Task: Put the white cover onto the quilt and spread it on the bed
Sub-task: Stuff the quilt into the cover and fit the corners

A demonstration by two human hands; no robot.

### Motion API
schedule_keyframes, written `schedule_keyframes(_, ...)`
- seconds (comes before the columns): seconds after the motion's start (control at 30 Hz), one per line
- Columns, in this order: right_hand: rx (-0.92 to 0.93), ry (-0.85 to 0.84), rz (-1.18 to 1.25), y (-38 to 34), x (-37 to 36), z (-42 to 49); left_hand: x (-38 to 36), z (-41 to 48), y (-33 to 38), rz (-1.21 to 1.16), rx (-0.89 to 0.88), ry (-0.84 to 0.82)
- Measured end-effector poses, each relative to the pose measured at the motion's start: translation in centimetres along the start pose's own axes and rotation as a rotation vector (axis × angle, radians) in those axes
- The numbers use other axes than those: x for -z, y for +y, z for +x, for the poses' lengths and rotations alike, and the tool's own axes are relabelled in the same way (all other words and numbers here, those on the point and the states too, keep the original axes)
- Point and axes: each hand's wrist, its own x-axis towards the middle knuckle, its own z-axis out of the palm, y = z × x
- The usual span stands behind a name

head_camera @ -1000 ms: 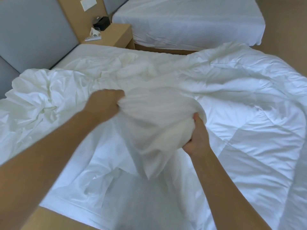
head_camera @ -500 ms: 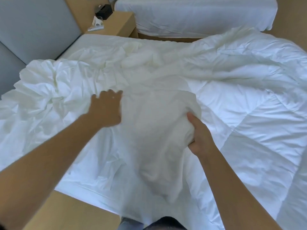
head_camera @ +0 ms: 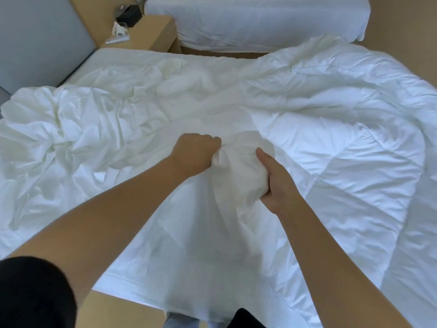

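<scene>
Early stage: left hand (head_camera: 196,151) and right hand (head_camera: 277,183) grips both clenched on bunched thin white fabric cover (head_camera: 238,166); puffy stitched white quilt (head_camera: 343,147) mostly uncovered, unspread on bed (head_camera: 123,59).

Cover (head_camera: 71,138) lies left on the bed (head_camera: 123,55), quilt (head_camera: 343,138) right — nightstand (head_camera: 151,31) behind, second bed (head_camera: 260,20) beyond.
</scene>
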Motion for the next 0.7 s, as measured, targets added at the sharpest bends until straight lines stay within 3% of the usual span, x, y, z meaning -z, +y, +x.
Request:
schedule_keyframes(0.1,0.040,-0.016,0.117,-1.1,1.2,-1.0,3.7,-1.3,-0.9,-0.059,-0.117,0.177)
schedule_keyframes(0.2,0.125,-0.060,0.165,-3.2,2.2,-1.7,9.0,-3.1,-2.7,-0.047,-0.086,0.249)
schedule_keyframes(0.4,0.338,-0.262,-0.222,-7.7,0.0,-4.6,15.2,-5.3,-11.1,-0.060,0.083,0.476)
schedule_keyframes(0.57,0.208,-0.169,-0.262,-4.2,0.1,-4.4,10.4,-5.4,-12.8,0.089,0.162,0.343)
schedule_keyframes(0.7,0.035,0.024,-0.140,1.3,1.6,-2.5,3.1,-3.4,-11.2,0.065,0.282,0.103)
